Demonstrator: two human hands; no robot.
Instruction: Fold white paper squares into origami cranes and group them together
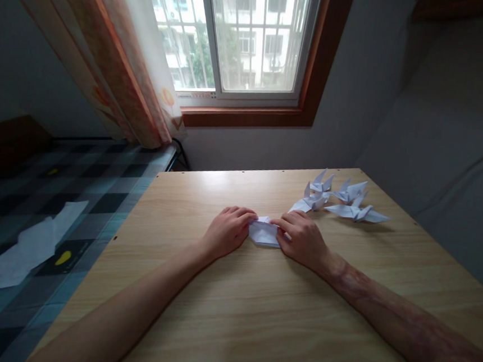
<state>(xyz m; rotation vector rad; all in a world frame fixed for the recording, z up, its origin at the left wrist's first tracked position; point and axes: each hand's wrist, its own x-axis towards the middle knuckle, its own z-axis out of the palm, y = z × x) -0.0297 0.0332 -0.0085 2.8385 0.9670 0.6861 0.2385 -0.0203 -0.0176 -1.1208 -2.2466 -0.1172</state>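
A small piece of folded white paper [264,234] lies on the wooden table [212,325] between my two hands. My left hand [229,232] grips its left end, fingers closed at the upper left corner. On the other side my right hand [303,236] pinches the right end, with the thumb and fingers pressed together at the edge. The ends of the paper are partly hidden under my fingers. Just beyond my right hand stand several white origami cranes; the nearest right one [357,212] has its wings spread, and another crane [312,199] sits close to my fingertips.
Left of the table is a bed with a checked cover [97,191], on which white paper sheets [32,247] lie. A window [257,41] with a patterned curtain [121,52] is behind the table. Walls stand at the back and right.
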